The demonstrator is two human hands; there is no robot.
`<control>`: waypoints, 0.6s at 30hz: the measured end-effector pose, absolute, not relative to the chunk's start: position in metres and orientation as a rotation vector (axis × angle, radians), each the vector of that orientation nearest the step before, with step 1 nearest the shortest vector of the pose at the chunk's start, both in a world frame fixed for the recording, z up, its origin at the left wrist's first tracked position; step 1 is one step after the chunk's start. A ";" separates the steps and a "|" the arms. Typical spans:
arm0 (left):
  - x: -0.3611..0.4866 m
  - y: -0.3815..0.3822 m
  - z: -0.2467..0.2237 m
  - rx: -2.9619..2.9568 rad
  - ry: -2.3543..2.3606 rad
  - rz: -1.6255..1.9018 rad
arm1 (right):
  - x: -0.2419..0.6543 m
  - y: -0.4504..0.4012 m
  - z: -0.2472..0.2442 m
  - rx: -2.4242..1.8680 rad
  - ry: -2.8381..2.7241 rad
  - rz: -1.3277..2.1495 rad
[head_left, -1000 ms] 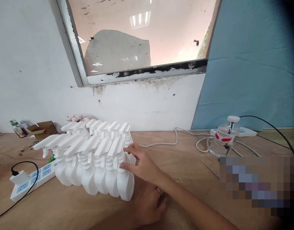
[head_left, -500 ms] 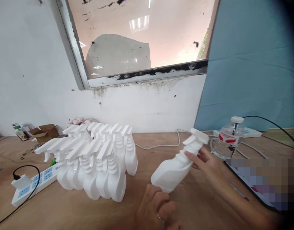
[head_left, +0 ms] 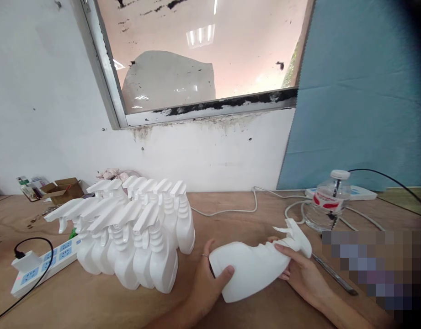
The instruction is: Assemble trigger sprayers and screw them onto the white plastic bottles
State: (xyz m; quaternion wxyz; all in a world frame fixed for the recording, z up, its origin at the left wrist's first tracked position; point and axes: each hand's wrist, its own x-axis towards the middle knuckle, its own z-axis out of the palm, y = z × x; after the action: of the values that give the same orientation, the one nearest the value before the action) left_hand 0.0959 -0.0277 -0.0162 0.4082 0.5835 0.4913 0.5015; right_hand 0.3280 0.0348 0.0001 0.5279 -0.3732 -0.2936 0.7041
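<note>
While both hands share one white trigger spray bottle (head_left: pixel 247 269), it lies tipped well over above the near desk (head_left: pixel 227 233), base leftward, spray head (head_left: pixel 301 240) to the right. Left hand (head_left: pixel 210 281), partly open, cups the base, thumb across the body; right hand (head_left: pixel 304 274) curls round the neck, just below the head. Sound support, I'd say: keep the pressure light, since thin plastic may flex, and the fingers off the trigger (head_left: pixel 280 229). Mind the left! Those upright spray bottles (head_left: pixel 164 262) crowd close past the left hand, and a nudge could topple one. Over right, a slim metal tool (head_left: pixel 334 275) lies by the right hand, the clear water bottle (head_left: pixel 328 203) behind. Best room? Bare desk beyond the held bottle, up to the grey cable (head_left: pixel 255 201).
</note>
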 end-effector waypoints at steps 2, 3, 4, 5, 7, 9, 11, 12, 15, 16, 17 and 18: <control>0.094 -0.024 -0.014 1.395 1.156 1.186 | 0.331 0.035 0.002 -0.930 -0.686 1.710; 0.094 -0.023 -0.013 1.388 1.146 1.182 | 0.331 0.035 0.003 -0.945 -0.675 1.712; 0.093 -0.023 -0.013 1.388 1.154 1.199 | 0.330 0.035 0.004 -0.951 -0.663 1.709; 0.093 -0.023 -0.012 1.388 1.167 1.223 | 0.329 0.036 0.004 -0.950 -0.652 1.703; 0.094 -0.024 -0.011 1.393 1.180 1.273 | 0.328 0.038 0.004 -0.932 -0.632 1.692; 0.095 -0.027 -0.010 1.414 1.187 1.311 | 0.327 0.041 0.002 -0.921 -0.589 1.694; 0.095 -0.029 -0.008 1.446 1.204 1.320 | 0.329 0.044 0.000 -0.904 -0.518 1.710; 0.095 -0.031 -0.007 1.467 1.217 1.313 | 0.331 0.045 -0.002 -0.891 -0.485 1.712; 0.096 -0.033 -0.004 1.525 1.226 1.276 | 0.336 0.048 -0.004 -0.890 -0.434 1.670; 0.096 -0.033 -0.004 1.527 1.213 1.273 | 0.337 0.048 -0.005 -0.904 -0.427 1.647; 0.096 -0.032 -0.004 1.514 1.193 1.273 | 0.338 0.048 -0.005 -0.919 -0.421 1.625; 0.096 -0.031 -0.005 1.469 1.171 1.281 | 0.339 0.048 -0.005 -0.930 -0.420 1.612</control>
State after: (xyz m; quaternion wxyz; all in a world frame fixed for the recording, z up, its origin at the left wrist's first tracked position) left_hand 0.0964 -0.0309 -0.0049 0.4202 0.5863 0.4673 0.5112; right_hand 0.3385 0.0478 -0.0054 0.5786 -0.3977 -0.1794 0.6891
